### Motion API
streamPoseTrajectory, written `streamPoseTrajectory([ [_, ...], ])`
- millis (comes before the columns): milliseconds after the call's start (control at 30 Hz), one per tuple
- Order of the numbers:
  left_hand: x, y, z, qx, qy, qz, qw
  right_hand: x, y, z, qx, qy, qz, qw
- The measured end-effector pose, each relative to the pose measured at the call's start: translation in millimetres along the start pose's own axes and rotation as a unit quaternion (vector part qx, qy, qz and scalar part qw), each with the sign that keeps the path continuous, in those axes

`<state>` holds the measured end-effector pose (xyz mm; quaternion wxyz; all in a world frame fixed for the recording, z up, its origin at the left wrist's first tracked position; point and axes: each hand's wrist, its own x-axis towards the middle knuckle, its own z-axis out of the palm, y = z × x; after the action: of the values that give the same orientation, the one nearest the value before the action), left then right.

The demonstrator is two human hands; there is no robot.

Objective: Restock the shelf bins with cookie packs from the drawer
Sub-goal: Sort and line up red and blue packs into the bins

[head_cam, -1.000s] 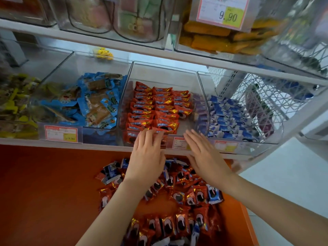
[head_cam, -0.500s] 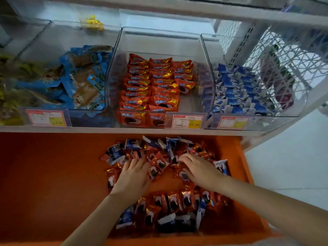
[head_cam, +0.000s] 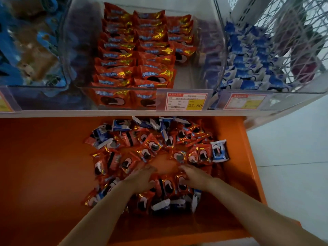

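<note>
An open orange drawer (head_cam: 44, 166) holds a loose pile of red cookie packs (head_cam: 150, 146) mixed with a few blue and white ones (head_cam: 219, 151). My left hand (head_cam: 140, 178) and my right hand (head_cam: 195, 176) are down in the near part of the pile. They press from either side on a short row of upright red packs (head_cam: 168, 185). Both hands are blurred. On the shelf above, the clear middle bin (head_cam: 209, 50) holds neat rows of red packs (head_cam: 134, 55), with bare space along its right side.
The clear bin on the right is filled with blue and white packs (head_cam: 248, 68); the left bin holds blue snack bags (head_cam: 32, 50). Price tags (head_cam: 186, 102) hang on the bin fronts. A white wire mesh panel (head_cam: 292, 32) closes the shelf's right end. White floor tiles (head_cam: 292, 157) lie to the right.
Both hands came down from the middle bin's front edge into the drawer, then drew back and together onto the nearer red packs. My view has tilted downward.
</note>
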<state>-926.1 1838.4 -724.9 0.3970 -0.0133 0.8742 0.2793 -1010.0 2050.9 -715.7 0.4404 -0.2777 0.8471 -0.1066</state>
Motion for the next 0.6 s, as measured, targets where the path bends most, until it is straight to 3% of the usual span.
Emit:
streamPoseTrajectory([
  [267, 23, -3, 16, 0.013, -0.056, 0.029, 0.998, 8, 3, 5, -0.027, -0.021, 0.011, 0.999],
  [467, 32, -2, 18, 0.111, -0.08, 0.037, 0.99, 8, 2, 2, 0.004, -0.034, 0.018, 0.999],
  [600, 35, -1, 23, 0.149, -0.042, 0.036, 0.987, 2, 2, 1, 0.021, -0.027, 0.018, 0.999],
])
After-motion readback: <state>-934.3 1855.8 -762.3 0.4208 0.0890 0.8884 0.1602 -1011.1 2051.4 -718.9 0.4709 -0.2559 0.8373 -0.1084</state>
